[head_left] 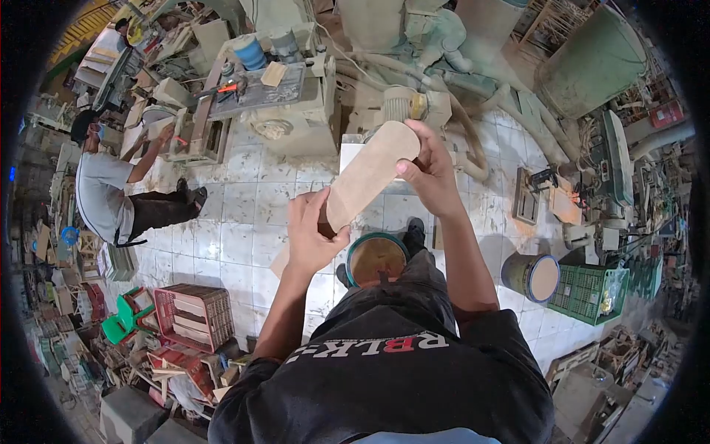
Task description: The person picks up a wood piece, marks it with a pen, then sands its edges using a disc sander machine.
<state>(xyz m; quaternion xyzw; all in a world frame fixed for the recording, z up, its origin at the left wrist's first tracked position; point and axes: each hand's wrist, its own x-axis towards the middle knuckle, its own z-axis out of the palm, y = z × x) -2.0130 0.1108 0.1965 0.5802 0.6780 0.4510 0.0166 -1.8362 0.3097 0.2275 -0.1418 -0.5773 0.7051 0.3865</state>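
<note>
Both of my hands hold a flat wooden board (373, 174) with a rounded upper end, tilted up to the right in front of me. My left hand (309, 229) grips its lower left end, with the thumb below and fingers along the edge. At the rounded upper end, my right hand (430, 169) is closed on the board, thumb on the face and fingers behind. Just beyond the board stands a machine with a motor (399, 103), partly hidden by it. Below my hands is a round drum (377, 259) between my legs.
A co-worker (111, 177) stands at a machine on the left. A red crate (194, 317) with boards and a green chair (127, 317) are lower left. On the right are a blue-rimmed drum (543, 278), a green crate (577, 292) and a hose (470, 137).
</note>
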